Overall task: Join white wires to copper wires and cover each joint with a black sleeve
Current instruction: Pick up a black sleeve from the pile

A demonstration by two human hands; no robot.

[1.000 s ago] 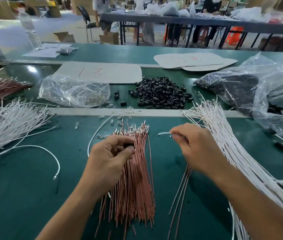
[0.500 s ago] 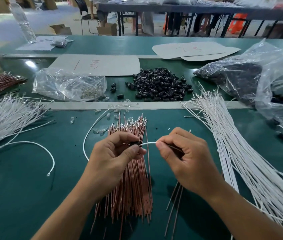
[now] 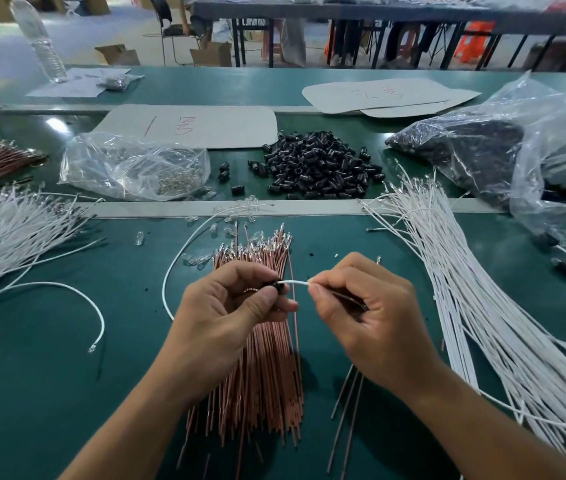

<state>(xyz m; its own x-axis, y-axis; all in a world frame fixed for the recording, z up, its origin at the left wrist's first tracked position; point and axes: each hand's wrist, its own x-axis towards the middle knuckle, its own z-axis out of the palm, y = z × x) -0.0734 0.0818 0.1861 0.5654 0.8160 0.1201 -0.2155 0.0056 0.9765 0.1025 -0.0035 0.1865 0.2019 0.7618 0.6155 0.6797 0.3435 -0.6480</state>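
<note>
Head view: the left hand [image 3: 229, 306] curls thumb and fingers round a black sleeve [image 3: 276, 285], pinching it above the copper wires [image 3: 260, 375] bundled at the middle of the bench [image 3: 42, 393]. A white wire [image 3: 294, 282] runs from the sleeve to the right hand [image 3: 371, 317], which pinches it between thumb and forefinger. Thin dark wires [image 3: 347, 403] trail from that palm toward the near edge. A white wire bundle [image 3: 482, 306] fans along the right edge, and a sleeve heap [image 3: 316, 168] sits toward the far edge.
</note>
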